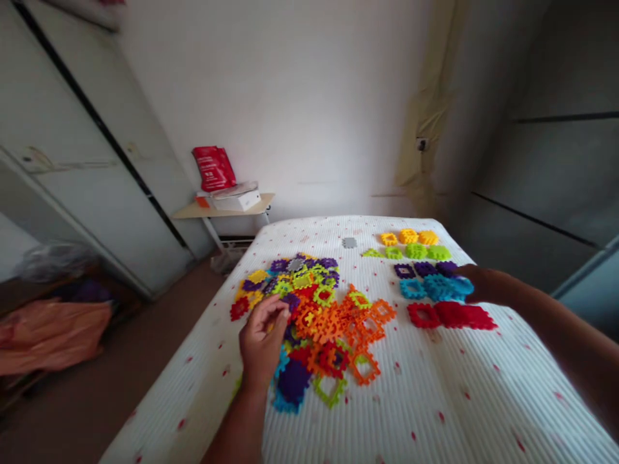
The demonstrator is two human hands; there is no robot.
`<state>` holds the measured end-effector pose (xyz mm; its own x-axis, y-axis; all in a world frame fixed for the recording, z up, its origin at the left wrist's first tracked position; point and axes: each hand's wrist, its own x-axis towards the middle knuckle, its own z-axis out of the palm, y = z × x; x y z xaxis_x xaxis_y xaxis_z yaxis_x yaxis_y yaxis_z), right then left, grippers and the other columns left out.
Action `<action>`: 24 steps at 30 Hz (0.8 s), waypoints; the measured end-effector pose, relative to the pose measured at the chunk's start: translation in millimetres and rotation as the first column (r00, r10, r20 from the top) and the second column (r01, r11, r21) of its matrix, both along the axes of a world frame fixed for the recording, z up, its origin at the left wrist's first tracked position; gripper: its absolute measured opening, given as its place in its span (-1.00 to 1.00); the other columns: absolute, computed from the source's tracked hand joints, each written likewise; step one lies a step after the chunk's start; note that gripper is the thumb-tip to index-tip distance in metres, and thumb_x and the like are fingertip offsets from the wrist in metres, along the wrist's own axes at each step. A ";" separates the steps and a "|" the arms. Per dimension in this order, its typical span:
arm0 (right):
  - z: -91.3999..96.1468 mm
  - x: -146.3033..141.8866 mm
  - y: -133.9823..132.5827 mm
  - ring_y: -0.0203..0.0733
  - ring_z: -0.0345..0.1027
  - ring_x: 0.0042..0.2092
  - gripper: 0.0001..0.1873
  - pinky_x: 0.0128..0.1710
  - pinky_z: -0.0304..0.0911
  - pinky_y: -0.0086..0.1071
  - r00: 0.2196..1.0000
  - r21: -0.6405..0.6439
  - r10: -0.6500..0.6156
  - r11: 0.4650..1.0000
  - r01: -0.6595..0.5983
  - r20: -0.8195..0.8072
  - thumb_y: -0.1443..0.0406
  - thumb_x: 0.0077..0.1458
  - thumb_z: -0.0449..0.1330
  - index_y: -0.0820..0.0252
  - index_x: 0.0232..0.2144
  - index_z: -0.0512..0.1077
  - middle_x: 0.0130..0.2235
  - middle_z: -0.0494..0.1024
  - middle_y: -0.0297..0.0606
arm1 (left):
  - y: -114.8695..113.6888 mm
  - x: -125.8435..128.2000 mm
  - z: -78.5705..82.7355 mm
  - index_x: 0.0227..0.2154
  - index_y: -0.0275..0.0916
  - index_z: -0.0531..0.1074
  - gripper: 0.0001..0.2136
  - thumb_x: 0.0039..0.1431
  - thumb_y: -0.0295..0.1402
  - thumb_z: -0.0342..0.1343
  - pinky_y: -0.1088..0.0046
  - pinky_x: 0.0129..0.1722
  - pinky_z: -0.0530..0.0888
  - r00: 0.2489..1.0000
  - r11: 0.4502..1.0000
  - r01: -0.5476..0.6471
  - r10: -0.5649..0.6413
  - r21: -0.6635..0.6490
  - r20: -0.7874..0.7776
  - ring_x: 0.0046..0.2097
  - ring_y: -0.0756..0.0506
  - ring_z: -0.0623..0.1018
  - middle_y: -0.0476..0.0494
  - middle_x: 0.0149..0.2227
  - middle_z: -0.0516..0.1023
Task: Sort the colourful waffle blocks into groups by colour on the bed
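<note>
My left hand [261,335] is over the left side of a mixed pile of interlocking plastic tiles. Its fingers are curled, and a purple tile [291,301] shows at the fingertips. At the right of the bed, my right hand [468,282] grips a blue tile [463,288] at the end of the blue row [438,287]. That hand is partly blurred, and its fingers are mostly hidden. Orange tiles [333,322] fill the middle of the pile, with red, yellow, green, purple and blue ones around them.
Rows of yellow [409,236], green [416,251], purple [424,269] and red tiles [464,316] lie near the blue ones. A lone grey tile [349,243] lies farther back on the white bedspread [387,412]. A small table [188,211] bearing a red bag [214,169] stands beyond.
</note>
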<state>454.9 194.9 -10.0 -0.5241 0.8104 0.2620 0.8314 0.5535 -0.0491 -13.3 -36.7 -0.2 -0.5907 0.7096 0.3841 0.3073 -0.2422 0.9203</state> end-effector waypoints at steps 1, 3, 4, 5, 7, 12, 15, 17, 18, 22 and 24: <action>-4.5 8.0 4.0 -0.07 0.45 -0.34 -0.73 -0.36 0.26 -0.28 1.000 0.022 0.015 1.000 -0.014 -0.024 0.26 -0.08 0.26 0.24 -0.26 0.52 -0.31 0.52 0.02 | -1.0 -15.5 2.1 -0.17 -0.26 0.42 -0.66 -0.04 -0.26 0.16 0.44 -0.22 0.46 0.996 0.996 -0.088 0.088 0.009 -0.016 -0.28 -0.04 0.53 -0.11 -0.30 0.55; -8.3 18.9 7.1 -0.11 0.44 -0.36 -0.67 -0.40 0.23 -0.29 0.997 0.091 0.057 0.995 -0.051 -0.060 0.14 0.04 0.16 0.29 -0.27 0.51 -0.30 0.51 0.09 | -4.5 -48.6 4.5 -0.25 -0.26 0.46 -0.70 -0.05 -0.23 0.14 0.42 -0.20 0.45 0.966 0.968 -0.250 0.246 -0.034 -0.084 -0.28 -0.06 0.53 -0.11 -0.31 0.56; -7.7 20.2 5.6 -0.13 0.43 -0.38 -0.61 -0.43 0.21 -0.29 0.994 0.129 0.080 0.989 -0.069 -0.075 0.08 0.07 0.12 0.29 -0.26 0.50 -0.30 0.50 0.10 | -6.6 -64.3 4.5 -0.30 -0.26 0.49 -0.72 -0.06 -0.21 0.13 0.40 -0.21 0.45 0.945 0.947 -0.307 0.292 -0.092 -0.146 -0.30 -0.07 0.53 -0.11 -0.33 0.56; -5.9 17.9 1.7 -0.15 0.42 -0.41 -0.57 -0.45 0.20 -0.29 0.991 0.166 0.102 0.982 -0.086 -0.091 0.04 0.08 0.09 0.27 -0.25 0.49 -0.29 0.50 0.10 | -8.6 -78.1 3.6 -0.35 -0.25 0.51 -0.73 -0.08 -0.20 0.12 0.38 -0.21 0.45 0.928 0.927 -0.335 0.294 -0.166 -0.229 -0.31 -0.09 0.53 -0.11 -0.36 0.57; -0.1 1.8 -13.0 -0.16 0.42 -0.40 -0.55 -0.46 0.22 -0.28 0.982 0.205 0.148 0.971 -0.122 -0.115 -0.01 0.09 0.06 0.19 -0.18 0.46 -0.25 0.49 0.07 | -11.0 -97.7 -0.9 -0.40 -0.24 0.53 -0.73 -0.10 -0.18 0.10 0.33 -0.20 0.44 0.902 0.887 -0.330 0.196 -0.321 -0.385 -0.30 -0.13 0.53 -0.13 -0.36 0.57; 13.9 -84.7 -74.0 -0.10 0.44 -0.26 -0.69 -0.33 0.34 -0.27 0.962 0.107 0.253 0.964 -0.241 -0.107 0.17 0.08 0.13 0.08 -0.10 0.40 -0.09 0.46 0.01 | -5.9 -102.7 -16.1 -0.31 -0.24 0.55 -0.64 -0.17 -0.13 0.17 0.31 -0.15 0.43 0.898 0.849 -0.142 -0.106 -0.510 -0.427 -0.19 -0.19 0.54 -0.19 -0.26 0.59; 17.8 -136.7 -108.7 -0.11 0.44 -0.21 -0.71 -0.28 0.37 -0.26 0.947 0.042 0.313 0.949 -0.311 -0.069 0.24 0.12 0.07 0.12 -0.09 0.37 -0.07 0.45 -0.09 | -4.3 -97.8 -19.1 -0.31 -0.25 0.55 -0.60 -0.26 -0.13 0.25 0.29 -0.11 0.42 0.901 0.849 -0.084 -0.159 -0.522 -0.403 -0.14 -0.23 0.53 -0.21 -0.20 0.58; 19.2 -162.5 -126.1 -0.16 0.43 -0.24 -0.73 -0.30 0.36 -0.30 0.924 0.022 0.379 0.926 -0.378 -0.053 0.27 0.13 0.05 0.13 -0.11 0.38 -0.11 0.46 -0.13 | -5.9 -97.5 -19.2 -0.32 -0.25 0.55 -0.59 -0.29 -0.14 0.27 0.26 -0.09 0.41 0.908 0.853 -0.067 -0.163 -0.517 -0.387 -0.12 -0.24 0.52 -0.23 -0.19 0.57; 19.4 -172.5 -133.1 -0.19 0.43 -0.27 -0.75 -0.33 0.34 -0.34 0.913 0.015 0.406 0.914 -0.405 -0.046 0.29 0.14 0.04 0.14 -0.14 0.39 -0.13 0.47 -0.14 | -7.2 -98.0 -19.2 -0.32 -0.25 0.55 -0.59 -0.30 -0.15 0.27 0.26 -0.09 0.41 0.913 0.857 -0.062 -0.158 -0.511 -0.375 -0.12 -0.24 0.52 -0.22 -0.19 0.57; 14.9 -197.9 -150.4 -0.27 0.39 -0.36 -0.80 -0.41 0.27 -0.42 0.878 -0.025 0.479 0.877 -0.479 -0.015 0.34 0.18 -0.01 0.18 -0.25 0.40 -0.25 0.47 -0.18 | -11.5 -99.5 -21.0 -0.33 -0.25 0.52 -0.61 -0.27 -0.16 0.25 0.27 -0.11 0.42 0.932 0.875 -0.048 -0.134 -0.483 -0.336 -0.16 -0.21 0.52 -0.19 -0.23 0.56; 9.3 -203.9 -153.8 -0.27 0.37 -0.38 -0.79 -0.41 0.25 -0.41 0.859 -0.039 0.512 0.858 -0.512 -0.010 0.35 0.21 -0.05 0.21 -0.33 0.38 -0.31 0.46 -0.20 | -11.9 -99.9 -23.3 -0.34 -0.24 0.51 -0.66 -0.19 -0.15 0.18 0.29 -0.12 0.42 0.945 0.876 -0.030 -0.132 -0.481 -0.300 -0.18 -0.19 0.52 -0.18 -0.24 0.56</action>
<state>251.1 41.0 -0.7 -0.8679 0.4376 0.2352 0.4317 0.8986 -0.0790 -113.2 -48.7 -23.5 -0.4542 0.8779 0.1518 0.5981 0.1741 0.7823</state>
